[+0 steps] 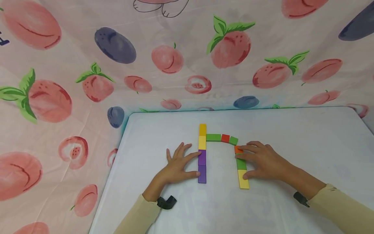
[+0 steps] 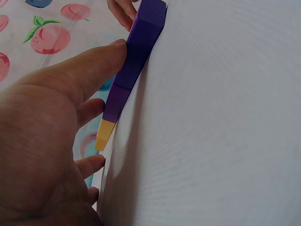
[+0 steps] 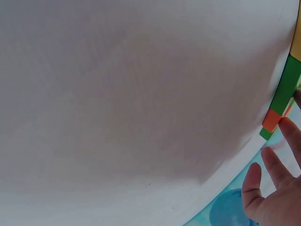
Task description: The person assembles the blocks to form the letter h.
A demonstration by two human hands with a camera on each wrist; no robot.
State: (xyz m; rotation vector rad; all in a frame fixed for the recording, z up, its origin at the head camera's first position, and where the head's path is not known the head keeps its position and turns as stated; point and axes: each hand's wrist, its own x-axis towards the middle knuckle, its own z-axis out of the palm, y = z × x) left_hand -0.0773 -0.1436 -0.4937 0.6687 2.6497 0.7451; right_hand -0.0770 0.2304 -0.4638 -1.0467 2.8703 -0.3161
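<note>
Colored blocks lie on a white table in the shape of a lowercase h. In its left column are an upper yellow block [image 1: 203, 130], a lower yellow block [image 1: 202, 142], an upper purple block [image 1: 202, 157] and a lower purple block [image 1: 202, 174]. My left hand [image 1: 176, 167], fingers spread, touches the purple blocks' left side with thumb and index finger. A green block [image 1: 213, 137], a red block [image 1: 225, 138] and a tilted green block [image 1: 233, 140] form the bridge. On the right leg, my right hand [image 1: 266, 162] touches the orange block [image 1: 238, 149], green block [image 1: 241, 164] and yellow block [image 1: 243, 179].
The white table [image 1: 152, 130] has a rounded far left corner. Fruit-print cloth [image 1: 187, 39] hangs behind it and along its left side. Dark bands [image 1: 167, 202] sit at both wrists beside beige sleeves.
</note>
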